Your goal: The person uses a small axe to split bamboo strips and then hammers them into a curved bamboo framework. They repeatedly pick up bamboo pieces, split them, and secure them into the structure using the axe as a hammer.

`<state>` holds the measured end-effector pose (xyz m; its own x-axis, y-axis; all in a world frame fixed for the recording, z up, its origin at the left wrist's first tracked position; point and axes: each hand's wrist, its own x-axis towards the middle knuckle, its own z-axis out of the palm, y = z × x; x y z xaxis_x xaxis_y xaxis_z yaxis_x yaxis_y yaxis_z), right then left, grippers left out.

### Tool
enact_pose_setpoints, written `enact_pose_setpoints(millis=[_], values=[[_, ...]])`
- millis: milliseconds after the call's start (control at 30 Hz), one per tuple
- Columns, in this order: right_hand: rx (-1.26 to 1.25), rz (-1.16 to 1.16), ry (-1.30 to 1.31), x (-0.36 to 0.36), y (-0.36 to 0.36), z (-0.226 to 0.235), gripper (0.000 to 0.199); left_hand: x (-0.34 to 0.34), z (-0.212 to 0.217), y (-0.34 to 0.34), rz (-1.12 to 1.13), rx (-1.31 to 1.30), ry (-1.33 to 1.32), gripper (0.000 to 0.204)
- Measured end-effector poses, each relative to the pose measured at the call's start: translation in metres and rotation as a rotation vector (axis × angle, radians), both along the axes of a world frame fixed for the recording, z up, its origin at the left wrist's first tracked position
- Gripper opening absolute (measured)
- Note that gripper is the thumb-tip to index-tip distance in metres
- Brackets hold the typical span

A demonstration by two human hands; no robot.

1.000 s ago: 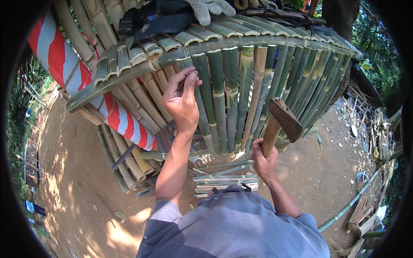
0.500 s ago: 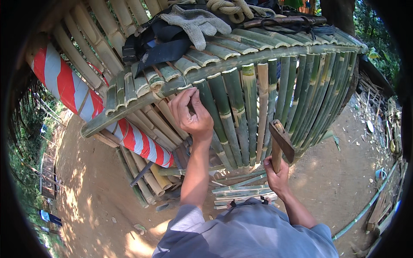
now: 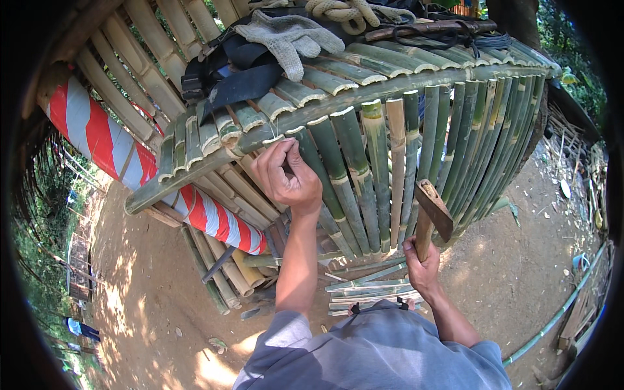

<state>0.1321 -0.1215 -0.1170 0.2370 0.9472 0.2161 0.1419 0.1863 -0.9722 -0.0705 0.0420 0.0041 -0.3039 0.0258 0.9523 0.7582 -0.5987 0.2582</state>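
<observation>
My left hand is raised to the curved bamboo rail, thumb and fingertips pinched together at the top of a green upright bamboo slat. Whatever is in that pinch is too small or hidden to make out. A thin pale strand stands out from the rail just above the fingertips. Lower down on the right, my right hand is closed around the wooden handle of a hatchet. Its dark, rusty metal head points up, in front of the row of slats and apart from them.
On the slatted bamboo top lie a grey knitted glove, a black strap and a coil of rope. A post wrapped in red and white slants at the left. Cut bamboo pieces lie on the dirt floor.
The view has shifted slightly. Both hands keep nearly the same places and grips, with the hatchet still held up on the right.
</observation>
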Motion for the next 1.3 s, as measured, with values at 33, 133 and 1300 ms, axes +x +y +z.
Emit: enact_pose_setpoints(millis=[33, 133, 1300], values=[[-0.001, 0.007, -0.005, 0.0, -0.001, 0.002, 0.016, 0.001, 0.001, -0.001, 0.016, 0.006, 0.013, 0.009], [0.003, 0.032, -0.028, 0.0, -0.001, 0.006, 0.017, 0.0, 0.003, -0.003, 0.039, 0.022, 0.06, 0.01], [0.159, 0.265, -0.143, -0.01, 0.012, 0.048, 0.015, -0.004, 0.007, -0.003, 0.005, 0.041, 0.061, 0.014]])
